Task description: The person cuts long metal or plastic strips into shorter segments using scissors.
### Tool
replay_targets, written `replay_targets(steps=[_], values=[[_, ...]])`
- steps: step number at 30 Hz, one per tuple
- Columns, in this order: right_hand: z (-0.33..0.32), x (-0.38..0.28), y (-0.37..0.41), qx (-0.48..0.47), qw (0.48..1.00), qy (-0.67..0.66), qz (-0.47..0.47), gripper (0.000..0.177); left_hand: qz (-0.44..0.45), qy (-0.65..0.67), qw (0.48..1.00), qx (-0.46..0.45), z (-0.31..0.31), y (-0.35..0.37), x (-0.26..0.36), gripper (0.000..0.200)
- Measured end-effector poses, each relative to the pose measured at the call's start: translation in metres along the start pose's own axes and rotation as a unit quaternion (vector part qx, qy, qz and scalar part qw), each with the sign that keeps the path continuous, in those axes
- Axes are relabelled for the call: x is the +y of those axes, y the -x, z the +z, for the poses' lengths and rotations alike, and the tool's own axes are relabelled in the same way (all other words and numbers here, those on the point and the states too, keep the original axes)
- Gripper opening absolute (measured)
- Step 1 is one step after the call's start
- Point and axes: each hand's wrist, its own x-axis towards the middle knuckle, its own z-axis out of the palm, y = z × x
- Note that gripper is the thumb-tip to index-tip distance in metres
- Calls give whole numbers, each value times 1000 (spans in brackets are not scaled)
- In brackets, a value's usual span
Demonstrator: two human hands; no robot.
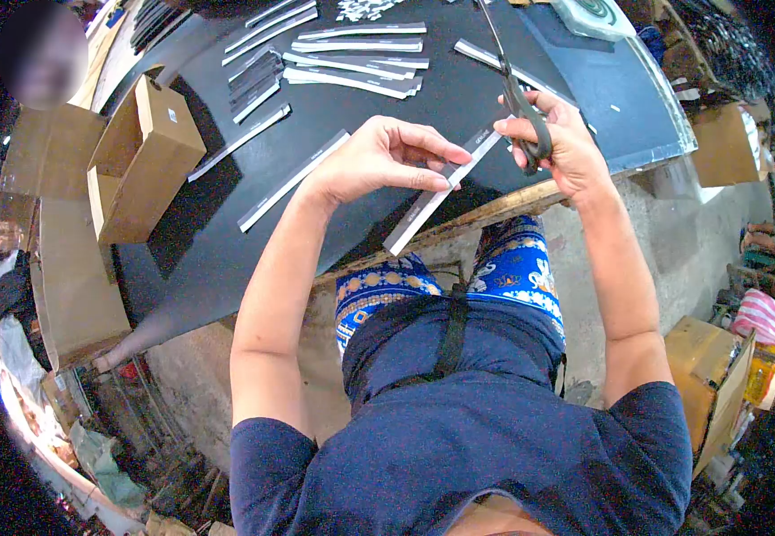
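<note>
One printed strip [421, 213] slants above the surface [209, 268], left hand [374, 165] pinching its middle, right hand [562, 143] with its grip closed on scissors [514, 98] and its far end; twisting could nick it. Strip stacks [361, 45] lie beyond.

Shows a smooth, glossy finish on the tabletop [200, 277], with rough wood along its front edge [495, 205]. On the scissors [513, 94], pairs plastic-looking handles [544, 138] with metal blades [495, 37]. Looks smooth on the held strip [411, 221], whether paper or cloth unclear. Shows matt cardboard in the open box [173, 129], matt cloth in the shirt [495, 447].
</note>
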Motion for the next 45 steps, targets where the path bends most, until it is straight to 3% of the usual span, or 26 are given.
replay_targets(steps=[5,9,12,14,15,16,17,22,45], values=[[-5,3,1,12,1000,7,4,47,-23,27,999,1,-3,0,-4,34],[-8,-10,20,122,989,64,-63,45,-9,23,1000,10,-9,1,-6,37],[-27,-15,48,40,994,55,-87,51,-15,9,1000,24,-15,5,-7,36],[-34,-19,73,-121,991,52,32,63,-23,24,999,36,-16,7,-5,36],[-27,-18,86,-92,988,62,105,72,-28,37,998,41,-16,7,-5,36],[-31,-12,95,-169,980,56,94,52,-13,30,998,46,-17,6,-8,36],[-28,-10,103,-195,974,27,115,50,-13,32,998,47,-18,6,-8,36],[-27,7,121,-202,960,25,190,42,-2,34,999,40,-20,5,-6,37],[-5,0,97,-186,965,43,180,36,11,21,999,-21,-5,-3,3,36]])
